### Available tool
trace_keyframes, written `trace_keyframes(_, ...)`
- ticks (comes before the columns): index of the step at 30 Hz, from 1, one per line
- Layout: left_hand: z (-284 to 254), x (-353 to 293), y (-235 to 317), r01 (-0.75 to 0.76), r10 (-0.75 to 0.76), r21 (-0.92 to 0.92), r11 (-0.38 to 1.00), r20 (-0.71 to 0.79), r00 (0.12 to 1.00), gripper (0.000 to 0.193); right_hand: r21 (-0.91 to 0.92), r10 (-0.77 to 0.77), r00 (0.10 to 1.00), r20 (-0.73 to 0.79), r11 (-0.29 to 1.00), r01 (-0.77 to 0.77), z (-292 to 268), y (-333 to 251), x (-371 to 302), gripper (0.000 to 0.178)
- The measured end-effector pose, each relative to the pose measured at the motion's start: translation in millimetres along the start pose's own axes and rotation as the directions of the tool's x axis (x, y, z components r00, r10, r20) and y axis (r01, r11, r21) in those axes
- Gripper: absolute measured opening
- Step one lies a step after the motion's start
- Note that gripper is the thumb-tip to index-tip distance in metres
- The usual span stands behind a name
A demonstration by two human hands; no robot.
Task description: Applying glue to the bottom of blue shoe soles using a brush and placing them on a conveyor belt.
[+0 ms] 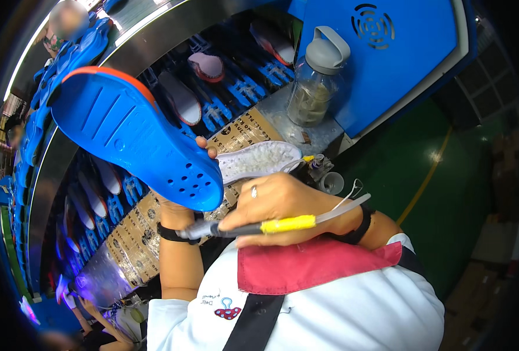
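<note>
Just left of centre, above the near edge of the surface, the long blue foot-shaped moulded sole [139, 140] w/ orange edging round its far left end is held up by the left hand [176, 212]. That grip is closed on the heel end: fingertips curl over the right edge, rest of hand mostly hidden behind. Holed heel points near right, grooved forefoot far left.

Right hand [280, 199], near & a bit right of centre, has its grip closed round a slim dark-grey tool [236, 229] w/ yellow sleeve and clear tube trailing right. Tip is blurred, poss. bristles; it's just beside the heel as seen, over the left wrist; depth & contact can't be told.

Step in hand, as I judge it: tool work on the sole, tip at the ready. Next move prob. calls for a steady left hold, a light, controlled right wrist & the tube kept clear.

Beyond the right hand, a pale foot-shaped piece w/ whitish lumps [259, 161] lies on brown printed cardboard under clear film [132, 248]. Farther right: clear bottle w/ grey looped lid [315, 96]; nearer, a small clear cup [331, 183].
</note>
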State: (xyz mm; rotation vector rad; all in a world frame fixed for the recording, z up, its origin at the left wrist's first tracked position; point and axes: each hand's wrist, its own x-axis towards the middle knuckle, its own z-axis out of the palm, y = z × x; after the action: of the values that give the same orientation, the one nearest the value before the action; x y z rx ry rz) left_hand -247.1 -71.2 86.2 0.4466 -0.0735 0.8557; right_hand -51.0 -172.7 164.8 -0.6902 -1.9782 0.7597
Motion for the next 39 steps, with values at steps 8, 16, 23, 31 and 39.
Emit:
trace_keyframes(8,9,8,32,0.231,-0.166,0.522,0.821,-0.168,0.972,0.082,-0.177,-0.001,0.978,0.210,0.983,0.039,-15,8,-4,0.020)
trace_keyframes(16,34,29,45,0.615,-0.405,0.611,0.499,-0.462,0.789,0.043,-0.219,0.011,0.958,0.285,0.974,0.054,-20,7,4,0.019)
trace_keyframes(23,45,43,41,0.768,-0.562,0.591,0.246,-0.558,0.610,0.046,-0.221,0.017,0.976,0.217,0.975,0.032,-18,10,5,0.013)
trace_keyframes(31,39,36,49,0.810,-0.558,0.573,0.124,-0.635,0.534,0.050,-0.193,0.038,0.984,0.176,0.981,-0.004,-26,13,-1,0.018)
trace_keyframes(39,19,17,56,0.816,-0.540,0.545,0.194,-0.635,0.553,0.053,-0.282,0.053,0.992,0.118,0.959,-0.017,-35,20,-18,0.027)
